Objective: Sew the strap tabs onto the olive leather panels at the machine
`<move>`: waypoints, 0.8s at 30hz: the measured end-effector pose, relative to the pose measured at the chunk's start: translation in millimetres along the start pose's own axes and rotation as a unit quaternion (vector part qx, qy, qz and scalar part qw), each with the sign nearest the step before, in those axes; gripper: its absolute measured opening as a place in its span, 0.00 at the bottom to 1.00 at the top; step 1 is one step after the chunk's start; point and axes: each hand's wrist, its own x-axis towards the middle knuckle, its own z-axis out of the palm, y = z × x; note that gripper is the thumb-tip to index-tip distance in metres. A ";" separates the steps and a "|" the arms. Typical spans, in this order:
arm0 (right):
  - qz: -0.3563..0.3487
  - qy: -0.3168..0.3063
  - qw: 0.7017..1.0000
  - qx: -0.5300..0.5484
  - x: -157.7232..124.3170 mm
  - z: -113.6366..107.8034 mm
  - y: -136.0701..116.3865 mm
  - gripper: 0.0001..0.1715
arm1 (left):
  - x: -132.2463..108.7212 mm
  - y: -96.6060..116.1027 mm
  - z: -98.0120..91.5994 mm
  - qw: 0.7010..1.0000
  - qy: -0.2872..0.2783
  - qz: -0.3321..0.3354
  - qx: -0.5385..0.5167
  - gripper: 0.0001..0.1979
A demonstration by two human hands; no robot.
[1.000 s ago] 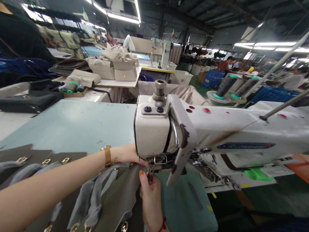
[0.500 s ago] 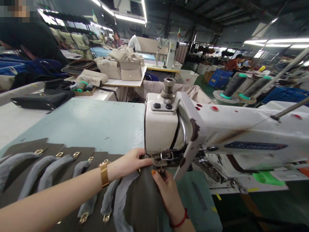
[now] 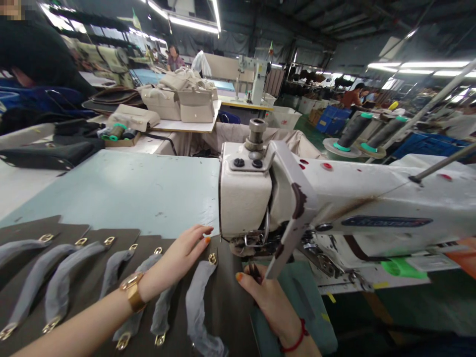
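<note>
My left hand (image 3: 177, 258) lies flat, fingers stretched out, on a dark olive leather panel (image 3: 223, 302) beside a small gold ring (image 3: 212, 258). A gold watch sits on that wrist. My right hand (image 3: 266, 296) rests on the same panel just under the head of the white sewing machine (image 3: 297, 198), thumb up by the needle area; its other fingers are hidden. Several more dark panels with grey wrapped handles (image 3: 55, 282) and gold rings trail off to the left.
The pale green table (image 3: 119, 188) stretches behind the panels. Two thread cones (image 3: 357, 131) stand behind the machine arm. Beige bags (image 3: 178, 101) are stacked on a far table. A person in black stands at the far left; others work at the back.
My left hand has slid back from under the machine head and flattened on the panel. The row of panels has shifted left and toward me. My right hand stays by the needle.
</note>
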 end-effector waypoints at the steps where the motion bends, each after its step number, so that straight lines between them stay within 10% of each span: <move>1: -0.003 -0.002 1.000 -0.022 -4.4 -1.0 1.3 0.18 | -9.1 -9.4 -1.5 0.999 0.002 0.009 0.046 0.18; 6: 0.001 0.018 1.000 -0.020 -25.6 3.9 16.8 0.23 | -53.1 -25.2 -1.8 0.991 -0.055 0.052 0.113 0.29; 14: 0.044 0.071 0.975 0.204 -43.4 33.0 38.2 0.27 | -41.8 30.1 16.9 0.996 -0.041 -0.001 -0.077 0.27; 24: 0.000 0.080 0.992 0.101 -41.1 34.7 53.8 0.27 | -55.6 46.3 45.3 0.901 -0.069 -0.223 -0.366 0.20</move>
